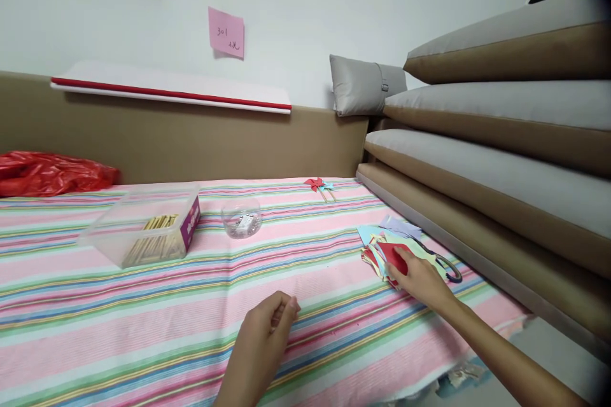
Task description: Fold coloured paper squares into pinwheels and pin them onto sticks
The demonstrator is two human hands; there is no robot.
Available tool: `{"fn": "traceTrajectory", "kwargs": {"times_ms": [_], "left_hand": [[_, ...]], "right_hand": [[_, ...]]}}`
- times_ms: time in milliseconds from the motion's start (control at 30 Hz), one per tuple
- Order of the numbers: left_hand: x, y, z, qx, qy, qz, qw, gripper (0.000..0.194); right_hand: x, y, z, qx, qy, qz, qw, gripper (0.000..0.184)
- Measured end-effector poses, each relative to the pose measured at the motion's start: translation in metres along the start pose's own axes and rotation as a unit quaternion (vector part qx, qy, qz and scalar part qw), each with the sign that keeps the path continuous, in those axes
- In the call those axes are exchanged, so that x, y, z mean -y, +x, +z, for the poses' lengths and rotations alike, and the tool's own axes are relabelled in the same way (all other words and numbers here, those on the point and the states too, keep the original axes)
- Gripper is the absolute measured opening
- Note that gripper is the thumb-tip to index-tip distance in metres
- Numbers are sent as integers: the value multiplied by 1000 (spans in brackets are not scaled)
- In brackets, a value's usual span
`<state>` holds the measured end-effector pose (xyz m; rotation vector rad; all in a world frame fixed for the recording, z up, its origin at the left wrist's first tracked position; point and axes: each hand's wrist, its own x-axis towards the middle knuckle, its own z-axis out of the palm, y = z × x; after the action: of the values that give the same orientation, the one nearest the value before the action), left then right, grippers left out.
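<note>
My right hand reaches over a loose pile of cut paper on the striped cloth. Its thumb and fingers are apart and rest on a red paper piece at the top of the pile. Pale yellow, light blue and lilac paper lies around and under it. Scissors lie partly beneath my right hand, one dark handle loop showing. Near the front middle, my left hand is held over the cloth with its fingers curled in and the thumb against them; nothing shows in it.
A clear plastic box with wooden sticks stands left, beside a round clear container holding small items. Two paper pinwheels, one red, lie at the back. Stacked cushions border the right side; a red plastic bag lies far left.
</note>
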<state>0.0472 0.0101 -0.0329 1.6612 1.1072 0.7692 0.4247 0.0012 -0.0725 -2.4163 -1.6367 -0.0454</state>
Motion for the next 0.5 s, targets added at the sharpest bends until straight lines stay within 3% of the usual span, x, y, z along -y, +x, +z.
{"fn": "traceTrajectory", "kwargs": {"times_ms": [267,500], "left_hand": [[-17,-11,-9,-14,14,16,1000,39],[-37,-24,-4,-6,56,24,998,41]], "right_hand": [[0,0,1,-3,-12,0,1000,66],[-10,-1,0,4,37,-17,999,69]]}}
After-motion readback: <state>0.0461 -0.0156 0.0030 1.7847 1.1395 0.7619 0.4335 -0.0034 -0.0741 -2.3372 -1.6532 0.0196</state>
